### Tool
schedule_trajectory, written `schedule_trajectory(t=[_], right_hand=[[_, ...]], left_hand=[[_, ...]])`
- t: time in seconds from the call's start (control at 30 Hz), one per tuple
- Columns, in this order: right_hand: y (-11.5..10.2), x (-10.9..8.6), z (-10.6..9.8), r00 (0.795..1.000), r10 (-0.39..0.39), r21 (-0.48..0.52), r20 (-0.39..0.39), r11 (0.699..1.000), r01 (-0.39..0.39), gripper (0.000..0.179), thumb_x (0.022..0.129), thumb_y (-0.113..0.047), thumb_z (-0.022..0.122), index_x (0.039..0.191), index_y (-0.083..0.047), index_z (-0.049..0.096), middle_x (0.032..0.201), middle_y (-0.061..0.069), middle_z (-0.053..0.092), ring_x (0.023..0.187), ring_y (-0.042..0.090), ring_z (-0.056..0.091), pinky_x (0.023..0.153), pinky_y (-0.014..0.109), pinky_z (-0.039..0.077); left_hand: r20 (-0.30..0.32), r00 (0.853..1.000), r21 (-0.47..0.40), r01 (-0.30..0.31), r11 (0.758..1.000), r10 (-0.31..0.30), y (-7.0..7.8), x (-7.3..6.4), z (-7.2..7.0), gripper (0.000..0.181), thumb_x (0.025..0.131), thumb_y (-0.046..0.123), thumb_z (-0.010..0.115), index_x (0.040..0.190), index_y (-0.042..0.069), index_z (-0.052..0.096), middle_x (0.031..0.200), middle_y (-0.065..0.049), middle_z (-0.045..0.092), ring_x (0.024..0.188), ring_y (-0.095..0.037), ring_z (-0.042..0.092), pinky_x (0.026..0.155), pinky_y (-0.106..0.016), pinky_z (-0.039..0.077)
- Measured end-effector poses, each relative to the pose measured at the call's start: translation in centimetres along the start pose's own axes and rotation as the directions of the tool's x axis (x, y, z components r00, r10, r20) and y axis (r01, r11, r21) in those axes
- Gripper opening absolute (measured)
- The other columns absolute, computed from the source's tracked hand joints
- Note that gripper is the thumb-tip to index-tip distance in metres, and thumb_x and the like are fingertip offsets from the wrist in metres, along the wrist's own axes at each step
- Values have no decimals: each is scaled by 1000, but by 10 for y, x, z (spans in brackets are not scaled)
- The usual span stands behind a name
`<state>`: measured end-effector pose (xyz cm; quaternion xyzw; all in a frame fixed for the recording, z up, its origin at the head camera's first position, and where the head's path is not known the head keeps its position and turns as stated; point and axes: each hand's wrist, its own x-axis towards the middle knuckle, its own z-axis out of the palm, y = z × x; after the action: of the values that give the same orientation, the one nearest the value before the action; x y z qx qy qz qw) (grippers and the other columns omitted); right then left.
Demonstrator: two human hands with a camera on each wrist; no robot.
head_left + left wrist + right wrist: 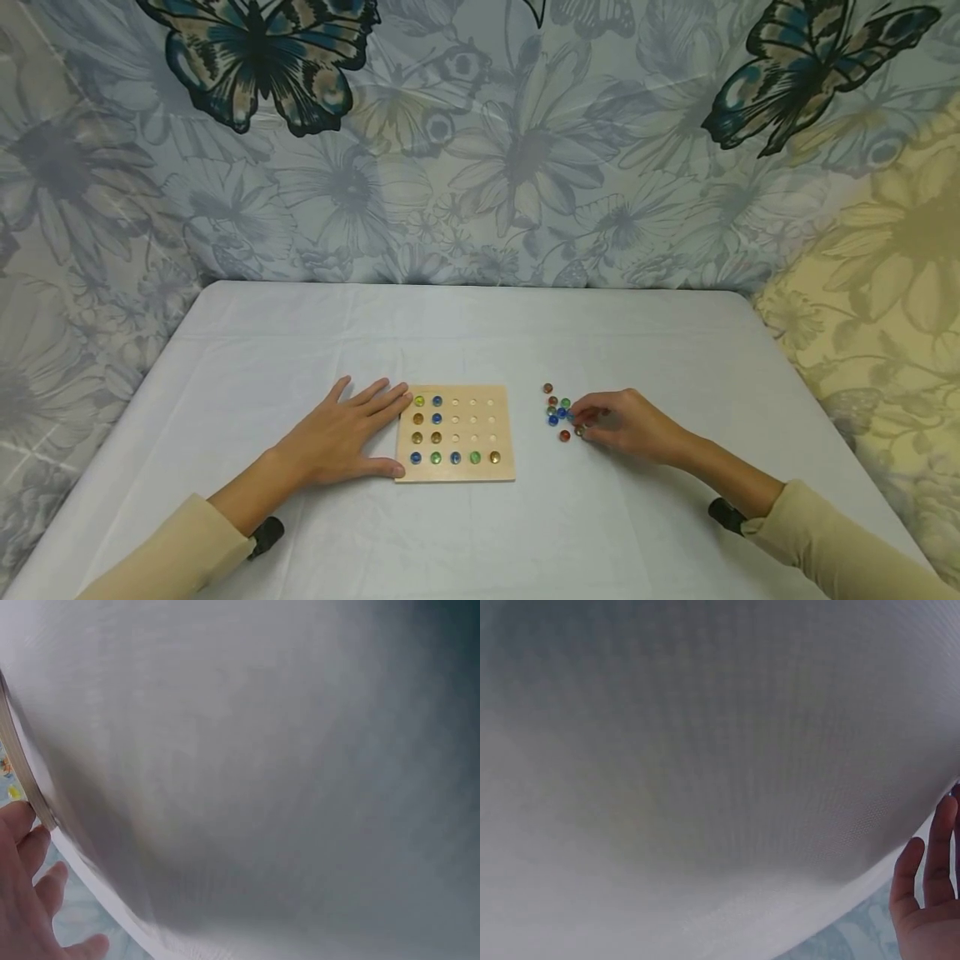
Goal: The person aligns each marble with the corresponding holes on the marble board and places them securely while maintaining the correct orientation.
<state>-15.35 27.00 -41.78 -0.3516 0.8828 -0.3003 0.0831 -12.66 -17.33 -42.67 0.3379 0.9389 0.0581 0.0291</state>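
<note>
Wooden board (454,475): lies flat on white-covered table (450,542), between the two hands, nearer the left. Looks light and stiff; likely slides if bumped; best steadied by the left edge.

Seated marbles (455,457): fill the bottom row and the two left columns; leave hollows (473,420) at upper right unfilled.

Loose marbles (562,412): lie grouped to the right of the board, well apart from it; include red-brown, green and blue. Judged hard, smooth, light, slippery, prone to roll; best pinched across the middle, between thumb and forefinger.

Left hand (348,437): spreads wide, touches the board's left edge; grips nothing visible.

Right hand (626,425): bends in narrow among the loose pieces, thumb-side against or just beside one marble (579,431); impossible to tell whether pinched or merely touched.
</note>
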Motion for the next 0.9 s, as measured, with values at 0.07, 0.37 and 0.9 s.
schedule_trajectory(t=[0.07, 0.37, 0.9], right_hand=[[-1, 0, 0, 1000, 8, -7, 7, 1000, -8, 26, 85, -1, 76, 110, -7, 71, 100, -6, 73, 88, 8, 66, 79, 31, 55], [-7, 4, 1, 999, -41, -10, -22, 999, 41, 22, 85, 0, 76, 106, -8, 72, 97, -6, 72, 85, 8, 65, 75, 30, 55], [-27, 34, 13, 989, -145, 154, -38, 977, 149, 23, 87, 2, 74, 108, -4, 69, 96, 0, 73, 73, 7, 63, 65, 28, 56]], left_hand=[[-3, 1000, 7, -1, 1000, 1, 1, 0, -1, 97, 84, 82, 45, 156, 16, 36, 160, -1, 34, 148, -27, 28, 113, -67, 17], [-4, 1000, 62, -9, 998, 10, 3, 2, -5, 98, 83, 83, 45, 154, 16, 40, 158, -2, 37, 147, -27, 31, 112, -66, 21], [39, 999, 12, -1, 1000, 0, 3, 3, -7, 99, 83, 82, 45, 155, 15, 38, 160, -4, 34, 148, -28, 28, 113, -67, 20]])
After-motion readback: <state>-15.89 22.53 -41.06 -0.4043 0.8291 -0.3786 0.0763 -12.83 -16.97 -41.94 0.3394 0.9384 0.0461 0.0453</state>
